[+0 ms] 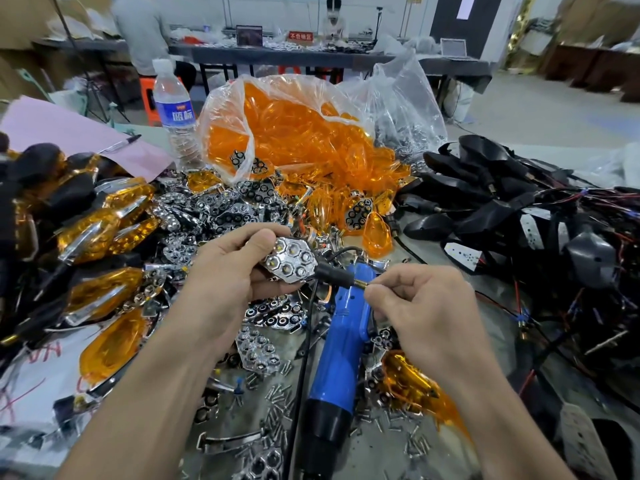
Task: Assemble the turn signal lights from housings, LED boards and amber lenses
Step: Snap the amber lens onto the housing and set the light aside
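Lamp: held above table centre, between both hands; chrome honeycomb face up, no lens fitted; black stalk points right, brass tip at its end.
Left hand: clamped on lamp, thumb on top edge, fingers curled beneath.
Right hand: pinches brass tip of stalk between thumb and forefinger.
Screwdriver: blue, lies on table under stalk, black end toward viewer.
Lenses: amber, heaped in clear bag behind lamp, spilling forward onto table.
Reflectors: chrome, piled left of centre and beneath hands.
Housings: black, wired, heaped at right.
Finished lights: amber-fronted, stacked at left.
Screws: scattered beside screwdriver.
Bottle: upright, just left of bag.
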A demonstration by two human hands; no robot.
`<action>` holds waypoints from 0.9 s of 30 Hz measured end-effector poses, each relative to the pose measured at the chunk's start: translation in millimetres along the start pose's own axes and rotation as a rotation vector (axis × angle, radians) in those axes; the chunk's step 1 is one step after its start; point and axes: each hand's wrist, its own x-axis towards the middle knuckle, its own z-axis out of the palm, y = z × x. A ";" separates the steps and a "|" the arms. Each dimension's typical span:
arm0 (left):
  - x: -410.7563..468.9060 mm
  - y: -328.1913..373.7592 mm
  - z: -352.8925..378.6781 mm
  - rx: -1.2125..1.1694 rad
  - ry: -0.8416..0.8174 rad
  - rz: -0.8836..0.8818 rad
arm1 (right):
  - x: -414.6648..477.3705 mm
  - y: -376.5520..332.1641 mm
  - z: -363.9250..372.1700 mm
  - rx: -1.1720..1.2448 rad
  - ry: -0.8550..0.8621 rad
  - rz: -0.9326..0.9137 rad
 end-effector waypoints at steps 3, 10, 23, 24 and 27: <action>0.0 -0.4 0.5 0.035 -0.021 0.015 | 1.9 1.0 -2.2 0.054 -0.094 0.046; -1.5 -1.2 2.2 0.026 -0.070 -0.009 | -5.9 -2.9 9.5 0.105 -0.089 0.034; -3.8 -2.5 -2.0 0.266 -0.155 0.150 | -1.0 0.2 14.7 0.125 -0.116 0.089; -3.8 -2.8 -2.5 0.331 -0.163 0.188 | -1.3 0.6 14.4 0.128 -0.100 0.082; -2.2 -2.6 -4.9 0.301 -0.154 0.227 | -0.8 1.7 9.4 0.134 -0.018 0.049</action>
